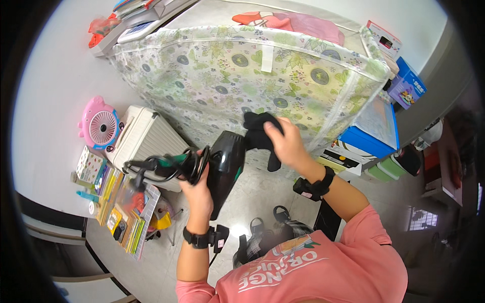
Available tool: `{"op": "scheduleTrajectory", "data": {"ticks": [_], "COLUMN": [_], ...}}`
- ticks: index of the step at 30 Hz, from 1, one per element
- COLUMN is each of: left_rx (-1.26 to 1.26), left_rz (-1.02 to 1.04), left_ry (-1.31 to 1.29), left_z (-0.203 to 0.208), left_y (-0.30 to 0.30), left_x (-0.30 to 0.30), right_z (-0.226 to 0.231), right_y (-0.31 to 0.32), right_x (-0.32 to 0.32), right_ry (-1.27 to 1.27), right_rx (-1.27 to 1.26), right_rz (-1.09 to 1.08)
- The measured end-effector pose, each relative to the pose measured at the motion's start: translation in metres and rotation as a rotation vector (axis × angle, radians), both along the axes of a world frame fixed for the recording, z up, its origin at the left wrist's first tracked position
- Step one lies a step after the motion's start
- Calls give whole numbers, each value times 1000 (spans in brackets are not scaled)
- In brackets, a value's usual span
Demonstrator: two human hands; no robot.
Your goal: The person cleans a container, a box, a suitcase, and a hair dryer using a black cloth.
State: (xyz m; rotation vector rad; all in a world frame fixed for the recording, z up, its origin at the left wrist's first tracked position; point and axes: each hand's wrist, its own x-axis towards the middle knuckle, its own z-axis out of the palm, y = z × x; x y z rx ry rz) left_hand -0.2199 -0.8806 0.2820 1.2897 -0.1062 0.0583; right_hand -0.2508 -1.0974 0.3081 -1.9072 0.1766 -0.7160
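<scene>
A black hair dryer [227, 160] is gripped in my left hand [196, 198], its wide body tilted up in front of me. Its black cord [191, 170] is looped in coils around the handle and over my fingers. My right hand [289, 144] pinches a limp black cloth item [259, 130], with thumb on top. This cloth hangs close beside the dryer's upper end and may touch it. Its exact kind does not show, and the fingers under it are hidden.
A flower-patterned fabric cover [222, 60] spans the area ahead. To the left are a pink fan [103, 127], a white suitcase [146, 139] and a rack of books [118, 214]. A blue-edged storage box [376, 126] stands at right.
</scene>
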Motion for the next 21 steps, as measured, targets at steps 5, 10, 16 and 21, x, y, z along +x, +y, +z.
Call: {"op": "scheduleTrajectory", "data": {"ticks": [5, 10, 16, 21], "left_rx": [-475, -276, -410, -615], "left_rz": [-24, 91, 163, -42], "left_ry": [166, 163, 98, 189], "left_z": [-13, -27, -31, -31], "left_y": [-39, -31, -41, -24], "left_x": [12, 27, 27, 41], "right_z": [-17, -58, -80, -132], "right_y": [67, 56, 18, -18], "right_x": [15, -17, -35, -52], "right_ry": [10, -159, -132, 246], "right_rx": [-608, -582, -391, -135], "right_rz": [185, 516, 836, 229]}}
